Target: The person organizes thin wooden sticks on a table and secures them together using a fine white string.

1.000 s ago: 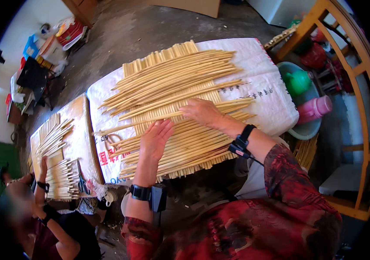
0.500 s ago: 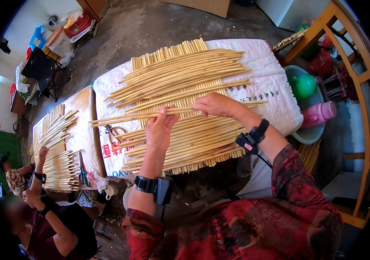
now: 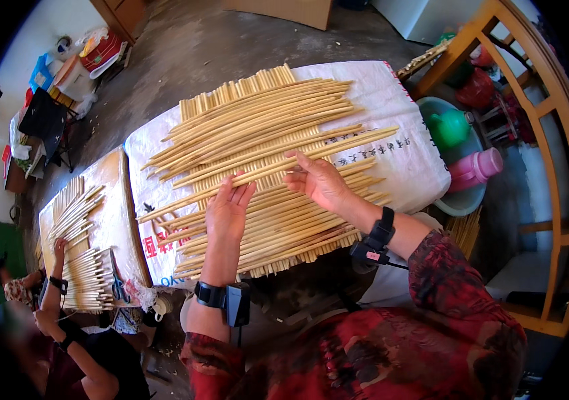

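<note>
A long, thin, pale wooden stick [image 3: 364,137] slants across the bundle in front of me, its right end higher than its left. My left hand [image 3: 229,210] pinches it near its middle between thumb and fingertips. Just to the right, my right hand [image 3: 321,183] has its palm turned up and its thumb and fingers apart, the thumb tip against or very near the stick. Beneath both hands lie rows of similar sticks: a far group [image 3: 251,120] and a near group [image 3: 278,230], laid across a layer of crosswise sticks [image 3: 238,90].
A white printed sheet [image 3: 364,87] covers my table. At right stand a basin [image 3: 474,197] with green and pink containers and a wooden frame [image 3: 544,133]. On the left, a co-worker [image 3: 91,353] sits by another table [image 3: 121,200] holding sticks and scissors [image 3: 118,283].
The right hand has loosened its pinch and dropped slightly, its fingers spreading. The stick in my left hand now slants more steeply, right end raised. The whole view has shifted a little.
</note>
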Demonstrator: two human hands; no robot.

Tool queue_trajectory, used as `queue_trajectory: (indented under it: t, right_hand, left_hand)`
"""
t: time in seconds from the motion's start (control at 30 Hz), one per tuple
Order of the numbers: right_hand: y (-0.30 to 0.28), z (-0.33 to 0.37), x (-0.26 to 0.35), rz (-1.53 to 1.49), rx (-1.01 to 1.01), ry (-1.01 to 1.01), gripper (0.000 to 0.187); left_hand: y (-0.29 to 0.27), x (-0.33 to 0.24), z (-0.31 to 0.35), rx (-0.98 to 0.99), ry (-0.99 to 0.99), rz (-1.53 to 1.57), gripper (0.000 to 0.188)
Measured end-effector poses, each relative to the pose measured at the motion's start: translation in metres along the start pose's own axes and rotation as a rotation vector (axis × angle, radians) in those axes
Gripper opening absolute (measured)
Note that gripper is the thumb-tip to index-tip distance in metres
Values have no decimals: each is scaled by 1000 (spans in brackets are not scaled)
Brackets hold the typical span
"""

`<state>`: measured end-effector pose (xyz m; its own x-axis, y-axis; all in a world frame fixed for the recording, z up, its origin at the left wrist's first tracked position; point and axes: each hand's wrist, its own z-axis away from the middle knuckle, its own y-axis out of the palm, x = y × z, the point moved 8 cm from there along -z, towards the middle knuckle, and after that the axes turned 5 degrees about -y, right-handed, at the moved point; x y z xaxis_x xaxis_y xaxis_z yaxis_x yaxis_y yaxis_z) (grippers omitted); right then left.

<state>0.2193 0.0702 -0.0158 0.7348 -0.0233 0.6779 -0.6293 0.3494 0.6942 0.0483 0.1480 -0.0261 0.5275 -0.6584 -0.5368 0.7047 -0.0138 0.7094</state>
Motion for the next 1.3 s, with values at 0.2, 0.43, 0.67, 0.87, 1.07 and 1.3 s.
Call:
queue_trajectory:
  t: [0.2, 0.43, 0.67, 0.87, 1.07, 1.3]
  right_hand:
    - [-15, -4, 0, -33, -98, -10, 27]
    - [-20, -7, -10, -144, -93, 20, 24]
    - [-19, -9, -15, -152, -35, 33, 25]
    - [-22, -4, -21, -143, -50, 31, 28]
    - [-16, -2, -19, -115, -23, 57, 32]
    - [12, 17, -19, 270, 220, 387, 28]
  left_hand:
    - [4, 4, 3, 74, 4, -46, 21]
    - [-6, 2, -3, 50, 6, -136, 24]
    - [-6, 2, -4, 64, 45, -129, 24]
    - [-10, 1, -4, 82, 38, -139, 23]
    - [-4, -3, -1, 60, 60, -123, 20]
    - [-3, -8, -1, 69, 85, -107, 21]
